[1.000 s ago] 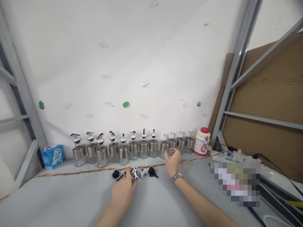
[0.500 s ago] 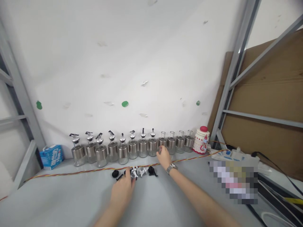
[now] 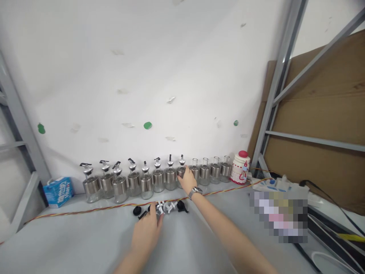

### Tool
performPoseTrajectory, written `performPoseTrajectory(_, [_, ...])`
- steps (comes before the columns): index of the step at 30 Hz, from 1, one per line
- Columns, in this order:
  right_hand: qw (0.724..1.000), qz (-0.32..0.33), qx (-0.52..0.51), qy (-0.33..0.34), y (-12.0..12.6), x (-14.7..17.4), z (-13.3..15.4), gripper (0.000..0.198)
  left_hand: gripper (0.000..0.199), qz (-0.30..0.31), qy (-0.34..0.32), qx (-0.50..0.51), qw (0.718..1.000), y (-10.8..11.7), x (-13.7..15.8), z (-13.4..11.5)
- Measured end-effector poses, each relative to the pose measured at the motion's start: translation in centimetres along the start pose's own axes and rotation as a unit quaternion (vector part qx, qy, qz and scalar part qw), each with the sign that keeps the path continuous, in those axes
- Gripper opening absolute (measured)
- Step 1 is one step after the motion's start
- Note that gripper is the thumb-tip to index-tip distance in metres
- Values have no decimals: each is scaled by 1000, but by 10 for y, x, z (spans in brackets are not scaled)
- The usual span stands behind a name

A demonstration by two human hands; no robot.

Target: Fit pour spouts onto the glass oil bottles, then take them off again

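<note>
A row of glass oil bottles with steel sleeves stands along the wall. Those on the left carry pourer spouts, while several at the right end have bare glass necks, like this uncapped bottle (image 3: 205,173). My right hand (image 3: 188,182), wearing a watch, has its thumb and fingers around the front of the rightmost spouted oil bottle (image 3: 181,163). My left hand (image 3: 146,231) rests at the loose pourer spouts (image 3: 170,206), its index finger and thumb apart. Its other fingers partly cover the pile. A round black cap (image 3: 137,210) lies just left of that hand.
A twisted red and yellow cable (image 3: 91,209) crosses the table before the bottles. A blue carton (image 3: 58,192) stands at the left, a white jar with a red lid (image 3: 240,167) at the right. Power strips (image 3: 273,184) and cables lie farther right. Grey metal posts (image 3: 273,99) frame both sides.
My right hand has moved left, from in front of the first bare-necked bottle to the rightmost spouted one. My left hand stays at the loose spouts. The view has shifted slightly.
</note>
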State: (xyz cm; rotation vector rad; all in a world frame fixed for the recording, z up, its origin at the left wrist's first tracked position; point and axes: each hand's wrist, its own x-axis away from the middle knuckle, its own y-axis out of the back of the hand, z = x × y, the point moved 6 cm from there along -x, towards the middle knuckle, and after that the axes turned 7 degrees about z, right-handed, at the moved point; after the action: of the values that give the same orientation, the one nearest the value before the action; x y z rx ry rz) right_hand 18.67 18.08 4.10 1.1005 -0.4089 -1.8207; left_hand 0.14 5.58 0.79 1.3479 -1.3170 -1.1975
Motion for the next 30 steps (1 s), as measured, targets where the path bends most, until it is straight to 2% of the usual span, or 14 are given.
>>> performPoseTrajectory(4, [1000, -15, -16, -6, 5, 4, 1, 50, 44, -13, 24, 10, 1000, 6, 2, 0])
performPoseTrajectory(7, [999, -42, -31, 10, 22, 17, 10, 51, 49, -48, 36, 54, 997, 10, 3, 2])
performPoseTrajectory(9, [993, -80, -72, 46, 41, 30, 21, 51, 50, -102, 2, 95, 990, 17, 5, 0])
performPoseTrajectory(12, [973, -119, -179, 81, 72, 54, 37, 46, 53, -202, -97, 141, 964, 31, 14, -9])
performPoseTrajectory(14, [963, -61, -255, 64, 79, 71, 44, 43, 60, -240, -139, 157, 948, 38, 23, -15])
performPoseTrajectory(16, [942, 29, -331, 45, 77, 90, 53, 44, 67, -246, -154, 177, 940, 41, 29, -19])
performPoseTrajectory(18, [918, 109, -380, 40, 71, 110, 63, 48, 68, -219, -163, 206, 940, 38, 32, -23])
performPoseTrajectory(20, [907, 150, -390, 53, 68, 124, 72, 51, 63, -173, -163, 239, 942, 31, 30, -24])
performPoseTrajectory(22, [902, 169, -391, 69, 67, 130, 77, 46, 57, -145, -146, 251, 946, 25, 26, -21])
performPoseTrajectory(24, [894, 170, -410, 54, 67, 127, 74, 41, 51, -155, -127, 223, 954, 26, 22, -17])
performPoseTrajectory(27, [878, 147, -454, -42, 61, 118, 52, 37, 49, -190, -124, 124, 966, 33, 22, -15])
performPoseTrajectory(30, [872, 135, -454, -125, 51, 115, 32, 31, 55, -206, -135, 42, 968, 37, 25, -18])
